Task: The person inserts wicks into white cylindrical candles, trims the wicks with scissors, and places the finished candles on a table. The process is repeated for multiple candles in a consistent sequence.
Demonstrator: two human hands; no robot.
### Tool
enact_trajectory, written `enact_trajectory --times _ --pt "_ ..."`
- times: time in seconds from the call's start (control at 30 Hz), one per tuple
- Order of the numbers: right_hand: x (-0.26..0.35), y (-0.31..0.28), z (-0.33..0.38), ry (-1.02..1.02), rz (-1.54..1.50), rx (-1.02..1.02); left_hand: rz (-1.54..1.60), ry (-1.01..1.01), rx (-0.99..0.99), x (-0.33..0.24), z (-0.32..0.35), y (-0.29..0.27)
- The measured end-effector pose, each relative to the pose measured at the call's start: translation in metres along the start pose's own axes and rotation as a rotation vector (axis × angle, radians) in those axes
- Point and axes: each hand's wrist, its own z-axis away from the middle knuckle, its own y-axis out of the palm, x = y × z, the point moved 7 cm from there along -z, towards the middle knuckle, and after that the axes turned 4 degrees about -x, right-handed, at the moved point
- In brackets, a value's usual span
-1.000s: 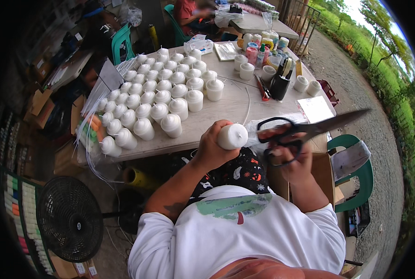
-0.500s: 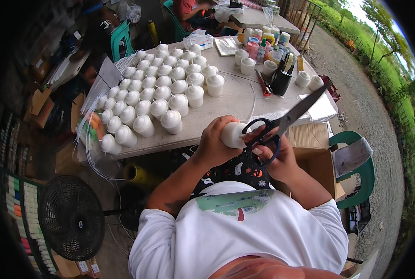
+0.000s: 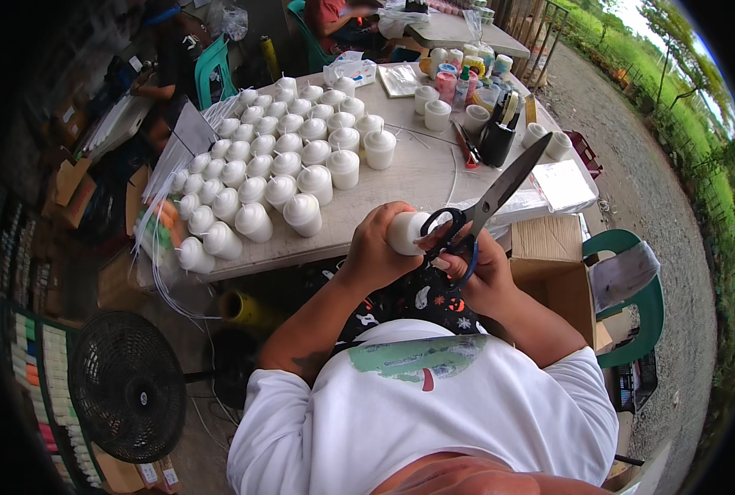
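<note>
A white candle (image 3: pixel 404 233) lies tilted in my left hand (image 3: pixel 375 247), whose fingers are wrapped round its side. My right hand (image 3: pixel 481 268) grips a pair of scissors (image 3: pixel 499 194) by its dark blue handles, with the long blades pointing up and to the right, away from me. The handles and right fingertips are close against the candle's end; whether the fingertips touch it I cannot tell. Many similar white candles (image 3: pixel 303 214) with wicks and swirled tops stand in rows on the table (image 3: pixel 367 194), left of and beyond my hands.
Long white wicks (image 3: pixel 157 223) hang over the table's left edge. A black tape dispenser (image 3: pixel 499 136), red-handled pliers (image 3: pixel 469 153) and paint jars (image 3: pixel 446 85) stand at the right back. A cardboard box (image 3: pixel 549 256) is by my right arm, a black fan (image 3: pixel 128 386) at lower left. Other people sit beyond.
Both hands have shifted slightly left and up with the candle and scissors. A person at the far left has leaned into view.
</note>
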Motion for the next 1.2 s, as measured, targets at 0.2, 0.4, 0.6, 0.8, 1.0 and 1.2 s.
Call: enact_trajectory --times 0.2,0.4,0.6,0.8,1.0,1.2 --pt "0.021 -0.004 0.001 -0.145 -0.095 -0.039 0.004 -0.010 0.057 -0.021 -0.004 -0.002" --pt "0.040 -0.049 0.006 -0.074 -0.334 -0.137 -0.283 -0.298 0.185 -0.002 -0.001 -0.025" --pt "-0.039 -0.074 0.045 0.318 -0.330 -0.202 -1.166 -0.257 0.604 -0.024 -0.028 -0.058" --pt "-0.095 -0.047 0.049 0.429 -0.428 -0.141 -1.534 -0.068 0.679 0.033 -0.090 0.014" --pt "-0.137 -0.012 0.081 0.596 -0.636 0.180 -1.033 -0.154 0.610 0.038 -0.105 -0.005" --pt "-0.144 0.011 0.031 0.664 -0.636 0.262 -0.817 -0.102 0.335 0.024 -0.116 -0.035"
